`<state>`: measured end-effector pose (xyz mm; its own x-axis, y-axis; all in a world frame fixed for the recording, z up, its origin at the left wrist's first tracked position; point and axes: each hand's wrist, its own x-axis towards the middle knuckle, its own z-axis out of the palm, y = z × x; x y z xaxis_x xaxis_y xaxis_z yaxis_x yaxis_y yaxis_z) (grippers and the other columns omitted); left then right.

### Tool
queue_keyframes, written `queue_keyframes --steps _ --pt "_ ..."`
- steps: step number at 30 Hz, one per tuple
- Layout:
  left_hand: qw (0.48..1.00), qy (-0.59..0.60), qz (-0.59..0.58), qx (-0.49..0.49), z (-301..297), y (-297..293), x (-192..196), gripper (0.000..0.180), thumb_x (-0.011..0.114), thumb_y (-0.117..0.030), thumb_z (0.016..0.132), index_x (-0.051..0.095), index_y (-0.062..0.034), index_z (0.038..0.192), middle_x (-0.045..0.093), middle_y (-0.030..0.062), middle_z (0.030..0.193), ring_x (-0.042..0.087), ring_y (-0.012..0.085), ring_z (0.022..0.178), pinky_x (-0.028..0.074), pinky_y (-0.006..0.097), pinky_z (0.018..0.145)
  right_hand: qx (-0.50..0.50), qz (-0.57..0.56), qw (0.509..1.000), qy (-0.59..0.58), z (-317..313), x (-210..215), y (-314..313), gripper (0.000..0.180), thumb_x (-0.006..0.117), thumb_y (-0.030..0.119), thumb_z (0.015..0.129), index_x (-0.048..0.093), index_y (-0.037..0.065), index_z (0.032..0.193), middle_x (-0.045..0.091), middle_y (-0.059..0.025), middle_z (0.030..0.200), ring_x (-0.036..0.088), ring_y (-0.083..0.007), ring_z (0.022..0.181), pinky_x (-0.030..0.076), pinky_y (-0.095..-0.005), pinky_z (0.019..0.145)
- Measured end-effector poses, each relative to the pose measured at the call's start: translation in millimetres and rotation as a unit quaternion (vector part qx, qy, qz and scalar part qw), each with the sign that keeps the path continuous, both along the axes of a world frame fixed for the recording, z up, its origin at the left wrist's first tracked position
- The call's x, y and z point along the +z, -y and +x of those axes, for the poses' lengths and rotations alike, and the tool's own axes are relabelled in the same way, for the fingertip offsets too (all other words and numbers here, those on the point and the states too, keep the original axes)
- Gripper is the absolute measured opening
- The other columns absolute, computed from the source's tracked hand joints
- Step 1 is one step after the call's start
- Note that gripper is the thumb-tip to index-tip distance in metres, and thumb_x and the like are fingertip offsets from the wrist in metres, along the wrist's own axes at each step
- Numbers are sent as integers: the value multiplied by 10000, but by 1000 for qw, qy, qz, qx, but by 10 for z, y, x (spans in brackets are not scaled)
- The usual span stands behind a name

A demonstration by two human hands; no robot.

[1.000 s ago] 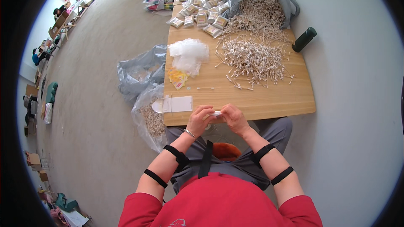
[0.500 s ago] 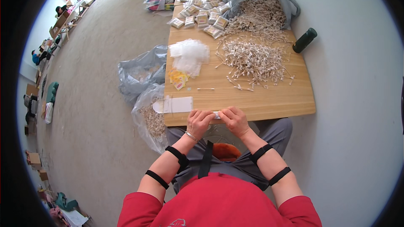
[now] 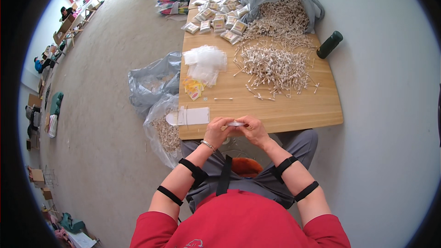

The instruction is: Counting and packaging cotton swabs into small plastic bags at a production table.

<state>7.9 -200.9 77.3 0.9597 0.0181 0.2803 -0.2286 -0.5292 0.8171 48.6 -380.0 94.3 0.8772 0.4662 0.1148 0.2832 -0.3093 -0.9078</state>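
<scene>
At the table's near edge, my left hand [image 3: 217, 131] and my right hand [image 3: 254, 131] pinch a small white packet [image 3: 236, 124] between them, one at each end. Fingers hide much of it, so its contents cannot be made out. Just left of my left hand lies a white card with a rounded end [image 3: 197, 115]. Beyond it are a single cotton swab [image 3: 223, 98], small yellow printed cards [image 3: 194, 88] and a stack of clear plastic bags [image 3: 206, 62]. A heap of loose cotton swabs [image 3: 278, 69] spreads over the table's right side.
Filled swab packets [image 3: 219, 22] are piled at the far left of the wooden table [image 3: 294, 115]. A grey bag [image 3: 317, 7] spills swabs beside a dark green bottle [image 3: 330, 45] near the wall. Plastic bags [image 3: 154, 80] stand on the floor at left. Other people sit far left.
My fingers have shifted on the white packet, which now shows a wider, flatter side. Both hands stay at the table's near edge; the view has shifted slightly.
</scene>
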Motion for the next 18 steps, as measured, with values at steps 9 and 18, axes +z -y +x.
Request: queue_keyframes --steps 9,18 --pt "998 -9 51 35 -3 76 -12 166 723 -80 733 637 -45 872 655 114 815 648 245 774 519 314 679 13 -46 998 45 75 -20 15 238 640 97 788 643 47 1020 651 -148 938 618 -308 889 488 -364 765" --pt "998 -60 8 35 -32 87 -83 153 698 -81 747 610 -49 868 653 124 773 656 276 736 523 338 662 26 0 998 -63 68 -58 -12 183 638 82 793 668 45 970 671 -142 877 647 -243 832 490 -317 730"
